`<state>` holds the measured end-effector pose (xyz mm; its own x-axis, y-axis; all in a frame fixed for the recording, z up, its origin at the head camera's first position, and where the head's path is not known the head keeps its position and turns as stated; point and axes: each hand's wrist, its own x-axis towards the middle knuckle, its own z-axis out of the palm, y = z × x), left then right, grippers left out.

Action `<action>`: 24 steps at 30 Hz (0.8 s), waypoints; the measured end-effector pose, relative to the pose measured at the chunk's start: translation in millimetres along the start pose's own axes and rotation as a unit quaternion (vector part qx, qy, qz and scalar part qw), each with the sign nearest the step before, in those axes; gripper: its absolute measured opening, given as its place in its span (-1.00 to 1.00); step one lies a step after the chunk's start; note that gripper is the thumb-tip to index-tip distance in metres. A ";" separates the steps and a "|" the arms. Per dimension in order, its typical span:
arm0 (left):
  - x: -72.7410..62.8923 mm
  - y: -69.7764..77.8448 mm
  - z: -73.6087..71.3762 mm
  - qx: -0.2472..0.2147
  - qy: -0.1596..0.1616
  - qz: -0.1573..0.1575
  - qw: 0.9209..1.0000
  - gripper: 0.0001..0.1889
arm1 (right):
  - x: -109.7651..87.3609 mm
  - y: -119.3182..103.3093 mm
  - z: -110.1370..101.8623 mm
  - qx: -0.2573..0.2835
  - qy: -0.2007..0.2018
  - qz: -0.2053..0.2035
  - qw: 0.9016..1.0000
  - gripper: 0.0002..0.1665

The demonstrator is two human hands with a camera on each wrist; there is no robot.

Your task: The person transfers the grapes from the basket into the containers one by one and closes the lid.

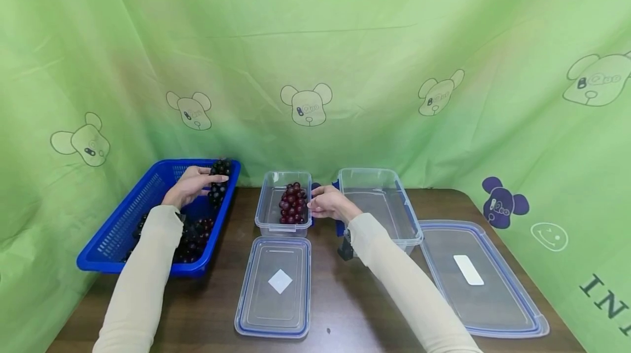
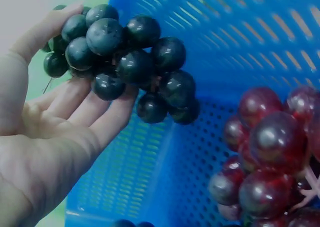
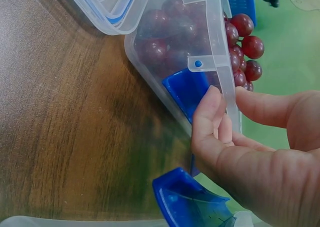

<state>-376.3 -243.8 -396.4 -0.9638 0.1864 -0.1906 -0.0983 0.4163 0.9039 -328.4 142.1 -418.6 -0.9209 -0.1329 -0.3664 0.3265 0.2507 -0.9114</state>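
Note:
My left hand [image 1: 189, 184] holds a bunch of black grapes [image 1: 219, 191] between thumb and fingers, over the far right part of the blue basket [image 1: 162, 165]. In the left wrist view, the black grapes [image 2: 135, 67] hang above red grapes [image 2: 277, 142] in the basket. My right hand [image 1: 334, 203] pinches the right rim of the small clear container [image 1: 270, 228], thumb on the inner side and fingers outside near a blue latch [image 3: 187, 94]. A bunch of red grapes [image 1: 293, 205] lies inside that container.
Right of the small container stands a larger clear container [image 1: 379, 199] with blue latches. Its large lid [image 1: 503, 298] lies at the right. A small lid [image 1: 274, 303] rests in front of the small container. Behind the brown table [image 1: 345, 309] hangs a green curtain [image 1: 374, 139].

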 end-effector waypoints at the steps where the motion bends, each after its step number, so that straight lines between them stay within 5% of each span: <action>1: -1.0 2.1 -0.1 0.003 0.006 0.003 1.000 0.09 | 0.0 0.5 0.2 0.000 0.001 0.000 1.000 -0.25; 16: -17.9 37.1 -0.7 -0.036 0.071 0.046 0.996 0.11 | -0.1 -0.9 -0.3 -0.002 0.002 -0.003 1.000 -0.25; 24: -23.0 58.7 15.2 -0.069 0.065 0.075 0.993 0.07 | 1.0 -0.5 0.1 0.000 0.000 0.002 1.000 -0.24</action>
<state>-356.1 -210.2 -344.8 -0.9930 0.1177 -0.0067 0.0248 0.2641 0.9642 -329.5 141.8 -418.5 -0.9197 -0.1323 -0.3696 0.3296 0.2511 -0.9101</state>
